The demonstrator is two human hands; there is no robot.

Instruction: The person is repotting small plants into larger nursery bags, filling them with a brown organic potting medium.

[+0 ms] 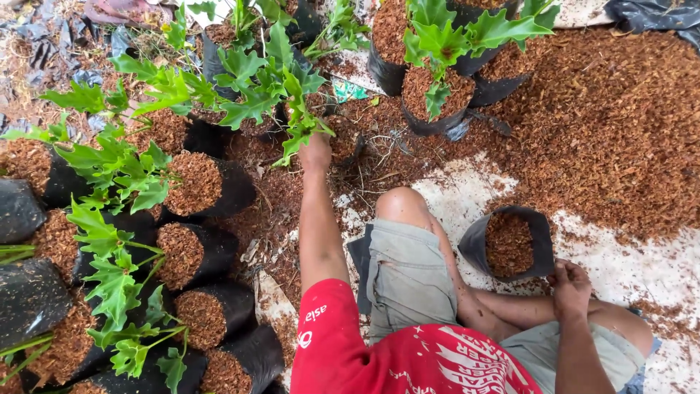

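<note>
Leaves (292, 109) hide the left hand's (315, 153) fingers and grasp.

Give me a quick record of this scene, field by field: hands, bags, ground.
left hand: stretched forward into the leafy seedling, fingers hidden by leaves
right hand: resting on the person's leg beside the open black grow bag
open black grow bag: part-filled with brown husk, no plant
potted seedlings: rows at left, lying tilted
husk pile: spread on ground at right

Person wears a red short-sleeved shirt (408, 361) with white printed lettering and star marks across the front and sleeve, and grey-khaki shorts (408, 277) with stitched seams ending above the knee; forearms, both hands and legs bare, no gloves.
</note>
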